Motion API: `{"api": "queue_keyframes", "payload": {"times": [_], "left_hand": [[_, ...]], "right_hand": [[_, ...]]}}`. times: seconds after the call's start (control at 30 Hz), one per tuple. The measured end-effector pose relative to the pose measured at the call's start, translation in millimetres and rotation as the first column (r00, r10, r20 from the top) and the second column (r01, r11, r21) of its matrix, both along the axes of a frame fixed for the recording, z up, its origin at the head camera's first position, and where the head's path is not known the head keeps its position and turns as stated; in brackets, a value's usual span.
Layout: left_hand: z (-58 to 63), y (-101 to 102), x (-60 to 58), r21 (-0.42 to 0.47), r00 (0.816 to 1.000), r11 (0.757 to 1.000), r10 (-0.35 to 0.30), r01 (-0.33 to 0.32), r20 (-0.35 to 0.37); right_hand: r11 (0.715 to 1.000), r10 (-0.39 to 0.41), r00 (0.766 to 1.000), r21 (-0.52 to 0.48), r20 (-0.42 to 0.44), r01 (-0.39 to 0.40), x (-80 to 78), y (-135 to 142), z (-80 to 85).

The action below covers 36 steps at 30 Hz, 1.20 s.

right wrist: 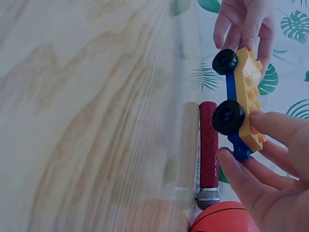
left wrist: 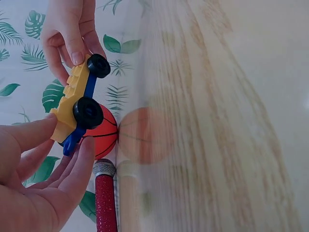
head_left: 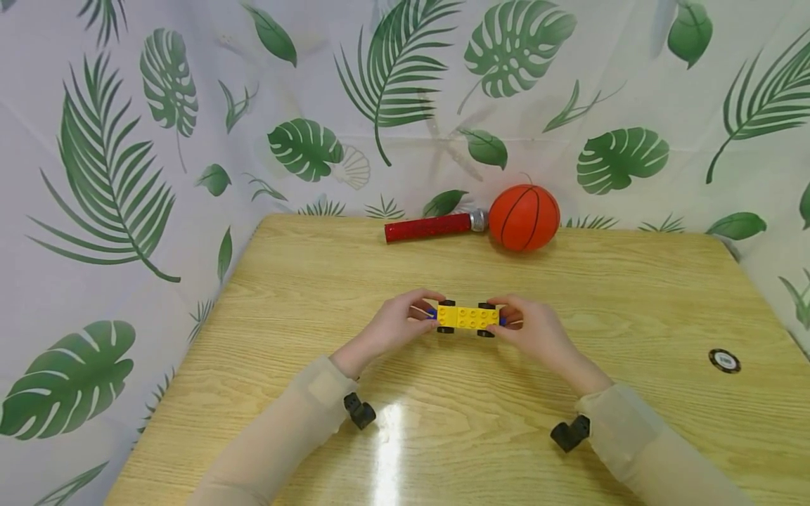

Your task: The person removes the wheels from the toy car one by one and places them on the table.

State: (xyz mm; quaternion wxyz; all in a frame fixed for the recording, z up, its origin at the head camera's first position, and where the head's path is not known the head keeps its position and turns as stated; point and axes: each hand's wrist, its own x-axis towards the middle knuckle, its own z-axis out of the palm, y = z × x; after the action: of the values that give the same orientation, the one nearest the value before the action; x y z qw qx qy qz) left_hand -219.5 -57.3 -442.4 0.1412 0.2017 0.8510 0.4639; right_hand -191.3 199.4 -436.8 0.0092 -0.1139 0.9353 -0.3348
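A yellow toy car (head_left: 470, 318) with studs on top, a blue base and black wheels is held level between both hands, above the wooden table. My left hand (head_left: 405, 320) grips its left end with thumb and fingers. The right hand (head_left: 528, 325) pinches the opposite end. In the left wrist view the car (left wrist: 72, 99) is seen from the side, clear of the tabletop, with a blue hitch sticking out near the left fingers. The right wrist view shows the car (right wrist: 244, 96) with the right thumb and fingers at its near end.
Toward the back of the wooden table (head_left: 304, 267) lies a red glittery microphone (head_left: 430, 228), its silver head beside an orange-red toy basketball (head_left: 524, 218). A round black-rimmed chip (head_left: 724, 360) lies at the right. A leaf-patterned cloth (head_left: 405, 140) hangs behind.
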Motion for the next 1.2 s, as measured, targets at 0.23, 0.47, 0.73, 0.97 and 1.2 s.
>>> {"api": "queue_keyframes", "payload": {"times": [0.23,0.47,0.73,0.97,1.2], "left_hand": [[3.3,2,-1.1,0.058,1.0,0.998,0.019,-0.018,-0.002],[9.5,5,-2.5,0.086,0.998,0.995,0.058,-0.056,-0.021],[13.3,5,-1.3,0.101,0.998,0.993,0.063,-0.06,-0.028],[17.5,3,0.2,0.144,0.996,0.987,0.078,-0.073,-0.032],[19.5,3,0.1,0.184,0.997,0.981,0.067,-0.058,-0.042]], "right_hand": [[1.0,-0.016,0.999,-0.014,-0.049,0.016,2.3,-2,3.6],[0.999,-0.031,0.996,-0.028,-0.082,0.028,1.5,-4,8.3],[0.995,-0.043,0.996,-0.091,-0.08,0.036,0.4,-4,12.5],[0.982,-0.064,0.997,-0.181,-0.035,0.057,-1.2,-5,16.5],[0.987,-0.059,0.998,-0.153,-0.016,0.056,-0.3,-6,19.8]]}}
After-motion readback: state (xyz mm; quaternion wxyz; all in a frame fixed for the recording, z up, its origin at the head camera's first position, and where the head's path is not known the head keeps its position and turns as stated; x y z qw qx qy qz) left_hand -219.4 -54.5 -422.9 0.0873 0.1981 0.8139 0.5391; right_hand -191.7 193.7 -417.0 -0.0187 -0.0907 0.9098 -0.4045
